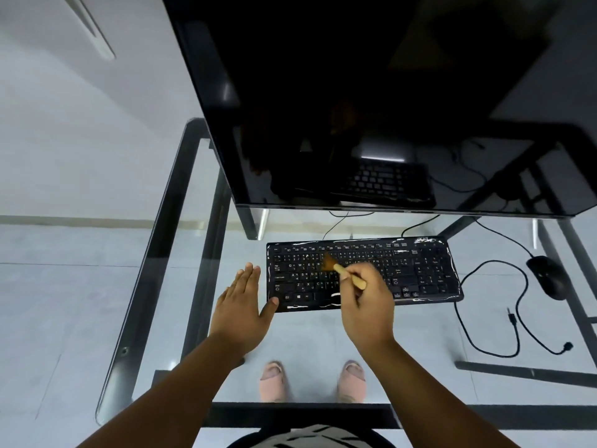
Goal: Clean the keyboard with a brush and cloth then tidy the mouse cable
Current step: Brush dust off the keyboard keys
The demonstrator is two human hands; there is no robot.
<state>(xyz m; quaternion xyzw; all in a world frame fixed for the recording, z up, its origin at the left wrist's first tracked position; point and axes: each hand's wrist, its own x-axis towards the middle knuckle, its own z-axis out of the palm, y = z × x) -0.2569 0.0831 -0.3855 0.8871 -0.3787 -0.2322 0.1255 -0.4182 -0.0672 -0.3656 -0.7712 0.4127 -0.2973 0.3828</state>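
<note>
A black keyboard (416,270) with worn white edges lies on the glass desk (168,240). My right hand (368,305) grips a small wooden-handled brush (342,271); its bristles touch the keys in the keyboard's upper left part. My left hand (240,305) lies flat, fingers together, against the keyboard's left edge, thumb on its front corner. A black mouse (547,276) sits to the right of the keyboard, and its cable (513,305) runs in loose loops over the glass. No cloth is in sight.
A large dark monitor (371,101) stands behind the keyboard and overhangs its far side. Other thin cables (342,221) run behind the keyboard. Through the glass I see the black desk frame (523,371), the tiled floor and two feet in pink sandals (274,379).
</note>
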